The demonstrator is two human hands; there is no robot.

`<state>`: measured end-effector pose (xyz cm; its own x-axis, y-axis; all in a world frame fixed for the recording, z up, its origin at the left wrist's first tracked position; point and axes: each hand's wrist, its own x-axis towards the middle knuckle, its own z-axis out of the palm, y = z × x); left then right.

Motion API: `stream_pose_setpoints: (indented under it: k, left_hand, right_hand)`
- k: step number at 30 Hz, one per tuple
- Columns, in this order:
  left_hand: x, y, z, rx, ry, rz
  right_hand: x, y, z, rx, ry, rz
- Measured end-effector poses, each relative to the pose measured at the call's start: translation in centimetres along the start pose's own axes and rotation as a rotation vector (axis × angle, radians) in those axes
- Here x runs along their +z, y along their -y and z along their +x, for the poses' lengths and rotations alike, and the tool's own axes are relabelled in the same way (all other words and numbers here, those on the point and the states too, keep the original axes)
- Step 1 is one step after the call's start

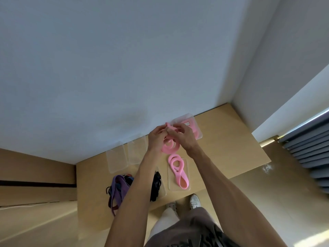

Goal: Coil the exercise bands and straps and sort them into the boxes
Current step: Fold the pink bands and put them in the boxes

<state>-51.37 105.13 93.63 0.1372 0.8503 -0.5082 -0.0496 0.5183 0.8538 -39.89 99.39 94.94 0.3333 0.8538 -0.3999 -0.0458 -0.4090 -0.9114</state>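
Above the table, my left hand (157, 138) and my right hand (185, 135) both grip a pink exercise band (170, 146), whose loops hang coiled between them. A second pink band (179, 171) lies half coiled on a clear lid (187, 164) near the table's front. A clear box (196, 130) at the back right holds more pink bands. A purple band (118, 188) lies in a pile with dark straps (156, 186) at the front left, partly hidden by my left forearm.
Two empty clear boxes (116, 160) (137, 150) stand against the white wall at the back left. The wooden table (231, 148) fills a corner, with a wall to the right. Grey slatted blinds (309, 148) are at far right. My shoes show below the table's front edge.
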Motion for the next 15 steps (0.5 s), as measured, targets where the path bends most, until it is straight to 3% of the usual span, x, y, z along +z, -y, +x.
stream_pose_setpoints:
  k: [2, 6, 10, 15]
  left_hand:
    - [-0.6, 0.7, 0.0, 0.019, -0.044, 0.041]
    - [-1.9, 2.0, 0.8, 0.244, -0.089, 0.469]
    - [-2.9, 2.0, 3.4, 0.113, 0.134, 0.356]
    - [-4.2, 4.5, 7.3, 0.198, 0.068, 0.526]
  right_hand:
    - [0.2, -0.4, 0.4, 0.003, 0.0, -0.013]
    - [0.8, -1.7, 1.0, 0.021, -0.023, -0.044]
    - [1.4, -2.6, 2.4, 0.067, -0.038, -0.071]
    - [3.9, -4.1, 6.3, 0.143, -0.237, -0.138]
